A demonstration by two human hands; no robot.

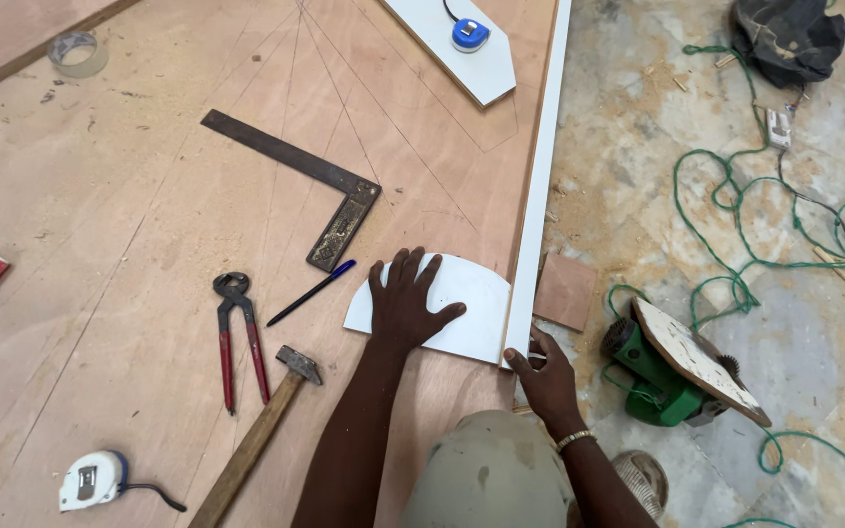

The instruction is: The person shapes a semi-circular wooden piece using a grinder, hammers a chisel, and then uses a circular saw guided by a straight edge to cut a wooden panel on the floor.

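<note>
My left hand (405, 301) lies flat, fingers spread, on a white curved panel piece (466, 308) that rests on a large plywood sheet (129, 196). My right hand (540, 370) grips the near end of a long white edge strip (538, 186) that runs along the sheet's right edge and meets the curved piece. A blue pen (311, 292) lies just left of the curved piece.
On the plywood lie a metal try square (310, 181), red-handled pincers (237, 332), a hammer (264, 430), a white tape measure (90, 479), a tape roll (77, 53) and a white pointed board (462, 44). A green power saw (672, 372), green cord (755, 225) and small plywood offcut (566, 290) lie on the floor at the right.
</note>
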